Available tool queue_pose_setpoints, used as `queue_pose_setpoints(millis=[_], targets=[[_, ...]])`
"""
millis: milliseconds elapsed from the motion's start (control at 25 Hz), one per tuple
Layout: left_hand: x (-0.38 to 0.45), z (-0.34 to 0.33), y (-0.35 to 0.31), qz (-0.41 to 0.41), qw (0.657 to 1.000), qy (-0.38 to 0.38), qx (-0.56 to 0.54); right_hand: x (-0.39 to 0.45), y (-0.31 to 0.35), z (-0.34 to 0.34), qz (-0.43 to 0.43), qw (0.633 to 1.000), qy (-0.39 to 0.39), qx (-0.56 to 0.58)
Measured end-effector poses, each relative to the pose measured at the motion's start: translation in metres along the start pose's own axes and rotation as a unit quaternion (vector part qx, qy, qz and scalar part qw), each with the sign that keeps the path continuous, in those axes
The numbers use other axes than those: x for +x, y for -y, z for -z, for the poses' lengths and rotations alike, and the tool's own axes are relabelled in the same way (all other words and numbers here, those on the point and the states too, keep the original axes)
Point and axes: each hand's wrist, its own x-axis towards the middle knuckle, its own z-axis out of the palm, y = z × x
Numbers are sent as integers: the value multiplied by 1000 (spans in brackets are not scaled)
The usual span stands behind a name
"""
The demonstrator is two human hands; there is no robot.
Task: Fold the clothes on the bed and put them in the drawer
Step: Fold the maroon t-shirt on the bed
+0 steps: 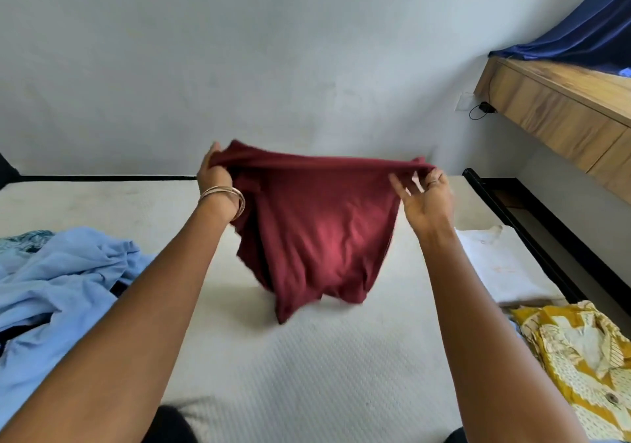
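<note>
Lying crumpled at the far left on the bed: light blue garment, with a scrap of teal patterned cloth just behind it at the edge. Further right, left hand, thin bangles at the wrist, fingers curled and pinching the left end of the top edge of the maroon garment. Hung stretched between both hands above the white mattress, top edge pulled taut and roughly level, body of the cloth drooping down toward the camera, lowest corner close over the mattress, though could not tell whether touching. Lower hem blurred. At the right end, right hand, palm turned toward the camera, thumb and forefinger nipping the cloth's corner, other fingers spread loose. Right of that arm, lay flat on the mattress near the bed's edge: folded white garment. Just in front of it, touching, rested a yellow patterned garment, rumpled, with a button showing. Beyond the black bed frame, mounted on the right wall: wooden drawer unit, fronts closed, blue cloth draped above it.
</note>
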Motion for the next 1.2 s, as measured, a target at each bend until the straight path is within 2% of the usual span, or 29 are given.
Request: queue_pose_setpoints(millis=[40,80,160,200,240,280,360,400,480,520,560,600,680,720,760,840,920,1000,1080,1200], targets=[[-1,-11,-5,-59,997,19,-49,3,5,-9,32,998,24,37],[0,-14,-4,-107,992,51,-48,4,9,-13,62,996,35,52],[-5,-9,-3,-207,972,95,50,1,17,-11,112,992,37,54],[-7,3,0,-255,953,105,125,-3,21,-1,122,991,41,42],[-9,19,7,-317,920,105,207,-11,23,10,131,990,45,7],[-15,38,15,-376,869,77,313,-20,22,22,150,986,35,-66],[-30,88,43,-435,729,21,529,-42,14,58,190,952,-9,-238],[-44,115,59,-423,665,3,615,-54,6,83,172,953,-15,-251],[-79,165,96,-319,557,-2,767,-77,-13,141,88,948,-15,-305],[-97,187,113,-228,489,22,842,-89,-22,171,37,922,-28,-385],[-113,207,126,-124,426,57,894,-100,-30,199,-18,875,-42,-481],[-124,221,137,-34,378,81,922,-111,-34,224,-70,805,-45,-587],[-140,240,153,85,300,117,943,-124,-39,257,-150,611,-5,-777],[-146,244,154,106,271,129,948,-130,-41,267,-176,529,37,-830],[-151,249,154,102,247,139,954,-137,-41,273,-204,470,68,-856],[-153,253,153,53,191,171,965,-146,-39,279,-237,402,117,-876],[-151,258,155,-20,123,205,971,-151,-37,282,-251,359,179,-881],[-145,260,154,-67,73,286,953,-151,-38,278,-265,311,241,-880],[-140,256,149,-7,65,382,922,-146,-41,270,-268,247,281,-888],[-127,253,141,104,65,431,894,-140,-45,255,-295,206,286,-888]])
